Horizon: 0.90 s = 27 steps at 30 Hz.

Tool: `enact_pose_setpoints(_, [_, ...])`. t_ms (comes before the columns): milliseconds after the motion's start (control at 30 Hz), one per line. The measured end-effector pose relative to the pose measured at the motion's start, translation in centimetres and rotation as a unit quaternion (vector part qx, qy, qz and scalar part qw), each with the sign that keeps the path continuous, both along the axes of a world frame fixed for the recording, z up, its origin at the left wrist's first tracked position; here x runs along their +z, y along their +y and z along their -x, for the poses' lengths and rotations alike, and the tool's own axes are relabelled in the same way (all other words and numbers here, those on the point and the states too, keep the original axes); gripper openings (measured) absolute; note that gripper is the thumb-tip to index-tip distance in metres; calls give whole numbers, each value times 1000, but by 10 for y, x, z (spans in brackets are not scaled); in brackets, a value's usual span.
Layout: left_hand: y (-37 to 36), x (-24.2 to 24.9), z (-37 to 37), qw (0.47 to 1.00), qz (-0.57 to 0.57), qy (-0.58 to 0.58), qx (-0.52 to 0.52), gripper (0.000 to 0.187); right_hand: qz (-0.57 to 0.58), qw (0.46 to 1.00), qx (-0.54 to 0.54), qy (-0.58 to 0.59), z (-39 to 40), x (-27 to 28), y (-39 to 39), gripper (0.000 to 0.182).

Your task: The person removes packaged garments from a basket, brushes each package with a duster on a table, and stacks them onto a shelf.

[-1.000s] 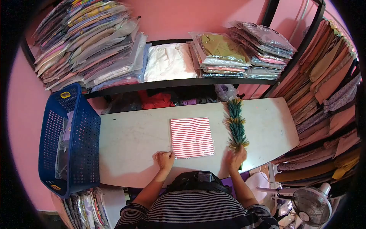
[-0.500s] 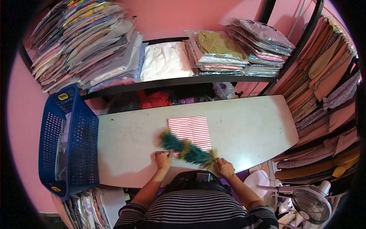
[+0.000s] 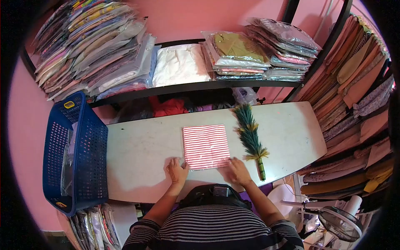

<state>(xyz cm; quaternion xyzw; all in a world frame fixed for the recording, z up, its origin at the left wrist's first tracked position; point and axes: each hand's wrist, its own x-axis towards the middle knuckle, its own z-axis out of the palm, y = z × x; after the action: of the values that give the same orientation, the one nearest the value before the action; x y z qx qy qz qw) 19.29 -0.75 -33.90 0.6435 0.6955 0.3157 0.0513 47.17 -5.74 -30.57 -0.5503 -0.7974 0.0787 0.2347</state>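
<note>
A flat, square packet of red-and-white striped fabric in clear plastic (image 3: 206,146) lies at the middle of the pale, smooth tabletop (image 3: 139,154). The left hand (image 3: 177,172) is at its near left corner, thumb towards the packet, with the fingers moderately spread. The right hand (image 3: 239,171) is at the near right corner, fingertips on the plastic; whether they pinch the edge cannot be determined. A dark-green feathery duster with yellow-brown tufts and a green handle (image 3: 248,131) lies right of the packet, handle towards the near edge, apart from the right hand. A tall blue perforated plastic basket (image 3: 91,162) stands at the left end of the tabletop. Beyond the far edge, a black-framed shelf (image 3: 196,86) carries stacks of plastic-wrapped garments (image 3: 239,46). Assorted garments (image 3: 354,104) hang at right.
</note>
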Motion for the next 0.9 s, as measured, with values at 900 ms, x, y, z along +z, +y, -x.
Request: enact_pose_setpoints(900, [73, 58, -17, 882, -43, -464, -69, 30, -24, 898, -199, 391, 35, 74, 118, 28])
